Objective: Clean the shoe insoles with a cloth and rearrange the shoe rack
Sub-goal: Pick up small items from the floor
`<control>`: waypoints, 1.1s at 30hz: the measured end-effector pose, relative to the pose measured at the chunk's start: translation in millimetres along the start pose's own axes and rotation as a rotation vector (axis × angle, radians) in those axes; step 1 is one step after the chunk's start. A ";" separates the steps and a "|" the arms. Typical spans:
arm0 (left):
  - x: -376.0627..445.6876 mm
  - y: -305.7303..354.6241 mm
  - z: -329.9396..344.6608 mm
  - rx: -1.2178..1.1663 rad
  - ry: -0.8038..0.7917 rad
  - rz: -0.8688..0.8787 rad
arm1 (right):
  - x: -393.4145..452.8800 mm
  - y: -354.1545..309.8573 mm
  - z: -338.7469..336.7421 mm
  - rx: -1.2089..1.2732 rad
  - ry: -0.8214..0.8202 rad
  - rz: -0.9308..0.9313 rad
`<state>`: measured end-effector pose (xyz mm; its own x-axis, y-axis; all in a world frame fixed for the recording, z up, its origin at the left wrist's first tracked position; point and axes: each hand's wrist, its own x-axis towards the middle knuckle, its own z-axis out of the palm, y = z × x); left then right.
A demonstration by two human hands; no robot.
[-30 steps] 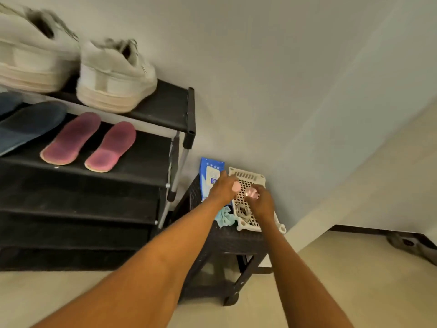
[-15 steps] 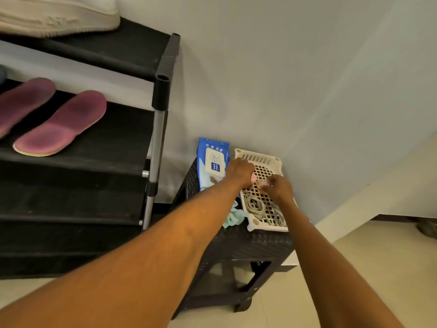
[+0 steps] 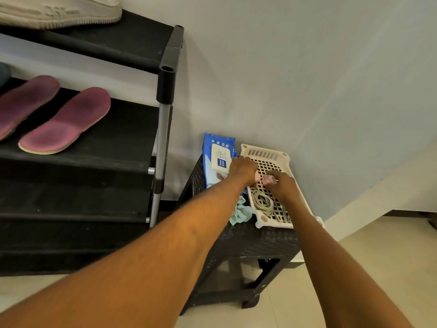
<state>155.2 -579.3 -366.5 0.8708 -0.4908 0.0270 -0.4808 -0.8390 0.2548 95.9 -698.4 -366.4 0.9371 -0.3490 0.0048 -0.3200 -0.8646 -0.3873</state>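
Black shoe rack (image 3: 132,129), left of the dark woven stool (image 3: 248,245), with a white sneaker (image 3: 59,13) on its top shelf and two pink insoles (image 3: 68,121) lying flat, side by side, on the shelf below. Blue wet-wipes pack (image 3: 218,159) on the stool top, at its far left edge beside the rack post. Light blue cloth (image 3: 242,210) crumpled on the stool top, nearer the viewer than the pack and touching the white perforated basket (image 3: 267,152) that occupies the stool's right half. Grey coiled cord (image 3: 262,202) inside the basket, at its near end. Left arm extended forward over the stool; left hand (image 3: 243,170) knuckles up, fingers curled down at the basket's left rim onto a small pink object (image 3: 268,179). Right arm likewise extended; right hand (image 3: 282,184) over the basket's middle, fingers curled, pinching the same pink object. What the object is cannot be told.
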 end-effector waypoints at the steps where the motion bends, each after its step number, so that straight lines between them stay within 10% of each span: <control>1: -1.9 -0.9 -1.5 -0.037 -0.002 0.007 | -1.3 0.1 -0.3 -0.027 0.013 0.002; 10: -95.3 -5.6 -46.3 -0.387 0.218 0.120 | -67.8 -49.7 -29.9 0.250 0.361 -0.108; 33: -611.2 -280.7 -109.5 -0.010 0.103 -0.904 | -452.1 -437.0 155.1 0.177 -0.539 -0.719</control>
<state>-230.9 -18.0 -348.7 0.9204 0.3774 -0.1016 0.3909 -0.8914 0.2294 -166.3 -106.7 -342.2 0.8548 0.5062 -0.1141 0.3499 -0.7246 -0.5937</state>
